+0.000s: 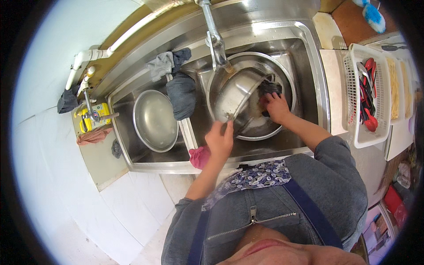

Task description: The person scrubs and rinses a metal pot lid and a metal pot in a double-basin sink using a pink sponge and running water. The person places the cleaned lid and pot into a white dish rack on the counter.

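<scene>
A stainless steel pot (233, 94) is tilted on its side over a wide round metal basin (292, 89) in the right sink bowl. With my left hand (219, 139) I grip the pot near a fitting on its rim. My right hand (277, 106) presses a dark cloth or scouring pad (270, 87) against the pot's inside. Its fingertips are partly hidden in the dark material. Just above the pot hangs the metal faucet (217, 49); no stream of water can be made out.
In the left sink bowl stands an oval-looking metal basin (155, 121) of cloudy liquid. Grey cloths (180, 96) and a pink cloth (199, 157) drape the divider (188, 134). A white plastic basket (351, 99) of utensils stands right; a yellow container (101, 112) is left, near a second tap (89, 107).
</scene>
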`<state>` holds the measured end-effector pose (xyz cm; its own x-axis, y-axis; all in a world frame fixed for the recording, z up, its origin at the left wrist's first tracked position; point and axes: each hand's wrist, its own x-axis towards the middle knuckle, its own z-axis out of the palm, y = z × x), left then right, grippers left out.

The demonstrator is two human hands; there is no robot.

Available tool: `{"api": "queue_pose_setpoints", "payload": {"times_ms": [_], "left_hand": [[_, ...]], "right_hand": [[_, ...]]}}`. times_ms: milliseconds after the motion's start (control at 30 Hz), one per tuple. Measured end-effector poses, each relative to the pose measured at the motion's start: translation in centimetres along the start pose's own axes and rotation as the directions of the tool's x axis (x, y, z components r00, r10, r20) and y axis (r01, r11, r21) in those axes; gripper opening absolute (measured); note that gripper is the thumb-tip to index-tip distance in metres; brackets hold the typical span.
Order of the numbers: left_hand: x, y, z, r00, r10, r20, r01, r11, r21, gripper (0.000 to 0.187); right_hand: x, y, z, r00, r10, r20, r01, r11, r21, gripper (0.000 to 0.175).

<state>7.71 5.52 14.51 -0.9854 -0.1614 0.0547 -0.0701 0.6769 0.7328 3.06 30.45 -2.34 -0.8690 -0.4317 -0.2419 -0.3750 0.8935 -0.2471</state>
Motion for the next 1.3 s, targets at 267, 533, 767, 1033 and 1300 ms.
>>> {"api": "queue_pose_setpoints", "payload": {"times_ms": [267,533,767,1033,1300], "left_hand": [[-1.3,3.8,-6.4,0.897,0.442,-0.002,-0.431,0.875,0.22,0.028],[-4.5,5.3,-14.7,0.795,0.581,0.175,-0.607,0.763,0.223,0.036],[-5.6,-4.4,-25.7,0.879,0.365,-0.308,-0.302,0.925,0.233,0.022],[-1.3,-29.2,-31.6,0.765,-0.276,-0.582,0.295,0.953,-0.064,0.035],[0.7,-40.0,-29.1,0.941,-0.083,-0.327,0.159,0.964,0.213,0.086]], "right_hand": [[-0.1,0.7,0.7,0.96,0.163,-0.229,-0.074,0.932,0.354,0.066],[8.7,-2.2,4.8,0.994,-0.009,-0.109,0.109,0.14,0.984,0.042],[6.6,-12.8,-14.0,0.813,-0.199,-0.547,0.556,0.544,0.628,0.059],[15.5,-35.6,-16.1,0.828,-0.281,-0.485,0.401,0.901,0.163,0.056],[25.0,-46.5,-6.0,0.933,-0.175,-0.314,0.186,0.982,0.005,0.054]]}}
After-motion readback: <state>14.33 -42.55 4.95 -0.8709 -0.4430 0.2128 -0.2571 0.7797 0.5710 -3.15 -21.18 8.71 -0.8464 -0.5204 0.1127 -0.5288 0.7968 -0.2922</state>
